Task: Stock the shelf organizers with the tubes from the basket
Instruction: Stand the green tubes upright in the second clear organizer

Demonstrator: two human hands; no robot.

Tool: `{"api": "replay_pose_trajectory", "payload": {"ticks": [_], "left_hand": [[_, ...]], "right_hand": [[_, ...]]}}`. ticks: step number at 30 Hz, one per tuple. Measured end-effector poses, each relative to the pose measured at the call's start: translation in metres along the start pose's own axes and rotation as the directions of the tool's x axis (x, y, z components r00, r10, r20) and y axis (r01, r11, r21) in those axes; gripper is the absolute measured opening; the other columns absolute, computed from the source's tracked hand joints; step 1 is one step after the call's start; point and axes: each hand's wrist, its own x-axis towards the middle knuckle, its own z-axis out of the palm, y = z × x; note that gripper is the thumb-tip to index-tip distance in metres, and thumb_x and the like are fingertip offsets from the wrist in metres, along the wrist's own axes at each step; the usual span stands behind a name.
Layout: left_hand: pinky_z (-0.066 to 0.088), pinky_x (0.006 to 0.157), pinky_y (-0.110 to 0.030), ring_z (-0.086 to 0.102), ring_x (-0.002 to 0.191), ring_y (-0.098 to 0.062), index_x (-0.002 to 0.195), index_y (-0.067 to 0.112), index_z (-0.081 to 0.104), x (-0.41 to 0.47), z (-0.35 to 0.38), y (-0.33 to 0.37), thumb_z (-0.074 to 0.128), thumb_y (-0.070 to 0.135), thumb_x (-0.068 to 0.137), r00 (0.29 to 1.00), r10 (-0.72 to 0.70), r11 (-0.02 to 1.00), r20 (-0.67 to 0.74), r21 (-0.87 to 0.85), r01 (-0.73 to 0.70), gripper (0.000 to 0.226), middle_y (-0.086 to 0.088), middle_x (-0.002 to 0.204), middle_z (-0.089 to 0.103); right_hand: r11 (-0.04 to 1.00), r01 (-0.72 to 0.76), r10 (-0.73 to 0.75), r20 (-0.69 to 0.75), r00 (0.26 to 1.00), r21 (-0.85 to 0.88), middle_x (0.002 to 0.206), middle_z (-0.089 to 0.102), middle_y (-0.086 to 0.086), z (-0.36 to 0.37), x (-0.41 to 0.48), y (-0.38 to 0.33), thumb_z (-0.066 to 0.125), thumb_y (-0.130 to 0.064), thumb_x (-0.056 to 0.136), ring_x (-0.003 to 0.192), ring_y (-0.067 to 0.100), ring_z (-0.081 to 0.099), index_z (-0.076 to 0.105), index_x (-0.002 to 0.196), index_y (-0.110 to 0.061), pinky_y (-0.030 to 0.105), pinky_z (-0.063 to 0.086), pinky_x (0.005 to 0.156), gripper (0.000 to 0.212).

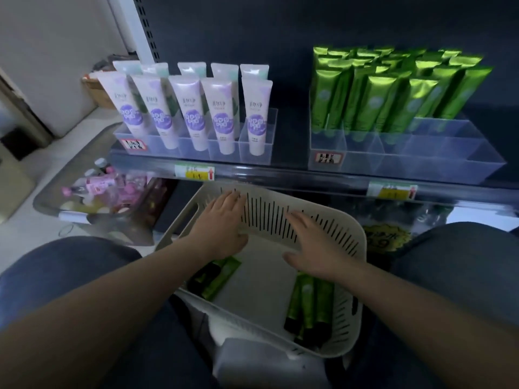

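Observation:
A white slotted basket (pixel 345 310) sits between my knees below the shelf. Several green tubes lie in it, some at the left (pixel 222 276) and some at the right (pixel 309 304). My left hand (pixel 222 223) hovers flat over the basket's far left, fingers straight, holding nothing. My right hand (pixel 311 245) is spread flat over the far right side, also holding nothing. On the shelf, a clear organizer (pixel 407 153) on the right holds several upright green tubes (pixel 393 91), with bare front compartments. A clear organizer (pixel 258 147) on the left holds purple-and-white tubes (pixel 193 113).
The shelf edge (pixel 280 175) carries yellow price labels. A clear bin (pixel 92 197) of pink bottles stands on the floor at the left. My knees flank the basket on both sides. Dark packets lie on the lower shelf at the right (pixel 387 234).

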Motion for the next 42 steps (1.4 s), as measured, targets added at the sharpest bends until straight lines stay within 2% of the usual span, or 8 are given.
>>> {"api": "replay_pose_trajectory", "payload": {"ticks": [4, 11, 15, 22, 30, 38, 40, 42], "left_hand": [[0.017, 0.115, -0.034, 0.020, 0.140, -0.025, 0.146, 0.010, 0.017, 0.005, 0.018, -0.008, 0.055, 0.040, 0.083, 0.997, -0.009, 0.998, 0.078, -0.057, 0.013, 0.080, -0.009, 0.152, 0.023], [0.035, 0.104, -0.038, 0.038, 0.127, -0.028, 0.138, 0.010, 0.032, 0.028, 0.042, -0.017, 0.059, 0.026, 0.082, 0.950, -0.052, 0.980, 0.307, -0.167, 0.108, 0.064, -0.010, 0.139, 0.037], [0.040, 0.097, -0.034, 0.047, 0.116, -0.026, 0.132, 0.009, 0.040, 0.041, 0.061, -0.026, 0.058, 0.019, 0.083, 0.914, -0.076, 0.983, 0.398, -0.126, 0.136, 0.053, -0.011, 0.128, 0.047], [0.036, 0.105, -0.033, 0.044, 0.124, -0.027, 0.134, 0.002, 0.038, 0.057, 0.095, -0.028, 0.054, 0.019, 0.088, 0.844, -0.094, 0.993, 0.528, -0.014, 0.120, 0.052, -0.017, 0.137, 0.041], [0.041, 0.098, -0.031, 0.048, 0.120, -0.028, 0.133, -0.004, 0.038, 0.077, 0.120, -0.022, 0.041, 0.012, 0.094, 0.829, -0.224, 0.968, 0.512, 0.017, 0.251, 0.042, -0.018, 0.133, 0.046], [0.047, 0.089, -0.034, 0.054, 0.111, -0.028, 0.116, -0.001, 0.051, 0.086, 0.146, -0.030, 0.040, 0.005, 0.093, 0.832, -0.293, 0.945, 0.470, 0.012, 0.326, 0.026, -0.017, 0.122, 0.053], [0.048, 0.087, -0.035, 0.056, 0.108, -0.029, 0.115, -0.002, 0.052, 0.088, 0.150, -0.030, 0.044, 0.005, 0.092, 0.828, -0.304, 0.936, 0.470, -0.012, 0.351, 0.025, -0.017, 0.120, 0.055], [0.049, 0.086, -0.035, 0.056, 0.107, -0.029, 0.117, -0.001, 0.051, 0.090, 0.152, -0.030, 0.049, 0.005, 0.090, 0.822, -0.320, 0.922, 0.471, -0.044, 0.384, 0.027, -0.017, 0.119, 0.055]], "right_hand": [[0.999, -0.032, 0.032, 0.071, 0.997, 0.001, 0.150, 0.021, -0.003, 0.008, 0.010, 0.008, 0.065, -0.033, 0.081, 0.134, 0.015, 0.026, 0.014, 0.149, -0.021, 0.022, 0.020, 0.106, 0.086], [0.981, -0.185, 0.194, 0.281, 0.940, -0.057, 0.114, 0.045, -0.001, 0.027, 0.029, 0.031, 0.067, -0.026, 0.077, 0.108, 0.013, 0.043, 0.047, 0.123, -0.022, 0.026, 0.043, 0.090, 0.051], [0.968, -0.179, 0.233, 0.373, 0.898, -0.174, 0.120, 0.048, 0.003, 0.038, 0.040, 0.038, 0.064, -0.028, 0.082, 0.111, 0.017, 0.045, 0.048, 0.125, -0.019, 0.032, 0.045, 0.094, 0.047], [0.928, -0.189, 0.326, 0.455, 0.829, -0.322, 0.127, 0.045, 0.007, 0.053, 0.057, 0.051, 0.064, -0.027, 0.082, 0.113, 0.021, 0.046, 0.045, 0.130, -0.014, 0.032, 0.045, 0.095, 0.053], [0.894, -0.208, 0.402, 0.502, 0.766, -0.397, 0.126, 0.045, 0.009, 0.070, 0.071, 0.068, 0.059, -0.029, 0.086, 0.110, 0.021, 0.045, 0.046, 0.130, -0.012, 0.022, 0.035, 0.075, 0.049], [0.854, -0.140, 0.440, 0.552, 0.709, -0.500, 0.126, 0.039, 0.010, 0.086, 0.071, 0.075, 0.065, -0.021, 0.079, 0.118, 0.026, 0.039, 0.046, 0.126, -0.010, 0.029, 0.039, 0.087, 0.052], [0.851, -0.128, 0.447, 0.576, 0.684, -0.509, 0.113, 0.044, 0.009, 0.087, 0.072, 0.075, 0.066, -0.021, 0.079, 0.110, 0.024, 0.044, 0.052, 0.113, -0.011, 0.026, 0.038, 0.076, 0.039], [0.849, -0.128, 0.453, 0.582, 0.675, -0.513, 0.089, 0.041, 0.003, 0.088, 0.073, 0.076, 0.067, -0.019, 0.079, 0.093, 0.019, 0.045, 0.050, 0.084, -0.014, 0.022, 0.032, 0.056, 0.019]]}}
